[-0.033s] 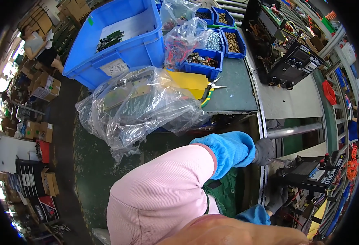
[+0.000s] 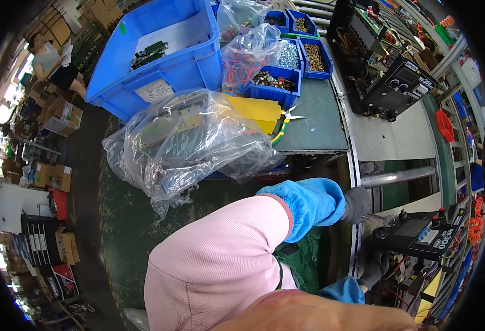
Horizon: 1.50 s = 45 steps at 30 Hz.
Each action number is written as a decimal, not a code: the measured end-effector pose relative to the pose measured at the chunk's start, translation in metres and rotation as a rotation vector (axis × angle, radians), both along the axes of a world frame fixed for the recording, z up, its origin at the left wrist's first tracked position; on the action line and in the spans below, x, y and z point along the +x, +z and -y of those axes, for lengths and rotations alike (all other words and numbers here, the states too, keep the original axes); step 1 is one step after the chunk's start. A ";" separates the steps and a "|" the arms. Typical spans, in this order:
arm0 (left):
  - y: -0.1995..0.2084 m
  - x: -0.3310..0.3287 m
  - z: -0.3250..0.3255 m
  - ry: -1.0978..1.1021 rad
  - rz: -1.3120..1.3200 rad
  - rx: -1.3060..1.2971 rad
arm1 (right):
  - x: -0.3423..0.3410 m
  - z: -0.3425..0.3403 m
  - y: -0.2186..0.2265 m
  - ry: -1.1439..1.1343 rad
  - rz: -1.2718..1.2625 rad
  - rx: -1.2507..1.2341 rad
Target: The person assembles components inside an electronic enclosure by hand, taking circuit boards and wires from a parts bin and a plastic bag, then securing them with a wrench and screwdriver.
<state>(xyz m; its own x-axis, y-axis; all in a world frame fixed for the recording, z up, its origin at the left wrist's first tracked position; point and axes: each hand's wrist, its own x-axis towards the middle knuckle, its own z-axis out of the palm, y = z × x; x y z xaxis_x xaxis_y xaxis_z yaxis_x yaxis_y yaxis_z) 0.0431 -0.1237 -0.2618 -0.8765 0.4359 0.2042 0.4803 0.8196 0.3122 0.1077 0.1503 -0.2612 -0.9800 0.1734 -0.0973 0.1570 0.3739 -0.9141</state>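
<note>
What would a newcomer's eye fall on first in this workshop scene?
Probably the big blue crate at upper left, with the crumpled clear plastic bag lying just below it. Next, the pink sleeve filling the lower middle, its blue cuff leading to a grey-gloved hand at a black machine.

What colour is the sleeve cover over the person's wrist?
Bright blue sleeve cover, clearest in the head view.

The left hand point(image 2: 357, 204) wears a grey knit glove, matt, below a blue cloth cuff point(image 2: 308, 203). The sleeve point(image 2: 220, 265) is pink ribbed fabric. The black unit point(image 2: 419, 234) has a smooth plastic face. The bag point(image 2: 182, 143) is clear, glossy, crinkled film. The crate point(image 2: 160, 71) is smooth blue plastic. The surface point(image 2: 314, 124) carries a matt green mat.
</note>
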 end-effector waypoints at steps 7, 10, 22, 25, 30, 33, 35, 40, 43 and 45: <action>-0.004 0.001 0.003 -0.001 -0.010 0.015 | 0.007 0.022 0.008 -0.103 -0.099 0.155; 0.000 0.003 0.002 0.012 -0.025 0.001 | 0.002 0.015 0.007 -0.074 -0.070 0.156; 0.010 0.004 0.007 -0.025 0.013 0.003 | -0.003 0.008 -0.008 -0.152 -0.060 0.002; 0.003 0.002 0.005 -0.022 -0.024 0.027 | -0.006 -0.003 -0.016 -0.134 -0.067 -0.041; 0.001 0.001 0.007 -0.040 -0.052 0.032 | -0.003 0.014 0.004 -0.124 -0.003 0.053; 0.000 0.001 0.006 -0.041 -0.053 0.038 | -0.003 0.011 0.004 -0.086 0.020 0.040; 0.001 0.000 0.003 -0.036 -0.059 0.046 | -0.004 0.001 -0.007 -0.084 -0.026 -0.082; -0.003 0.000 0.003 -0.025 -0.015 0.011 | -0.008 0.001 -0.010 -0.110 0.020 0.029; -0.003 0.001 0.003 -0.026 -0.038 0.034 | -0.011 -0.018 -0.025 -0.066 0.019 -0.117; -0.003 0.000 0.001 -0.023 -0.029 0.020 | -0.010 -0.020 -0.025 -0.030 0.022 -0.201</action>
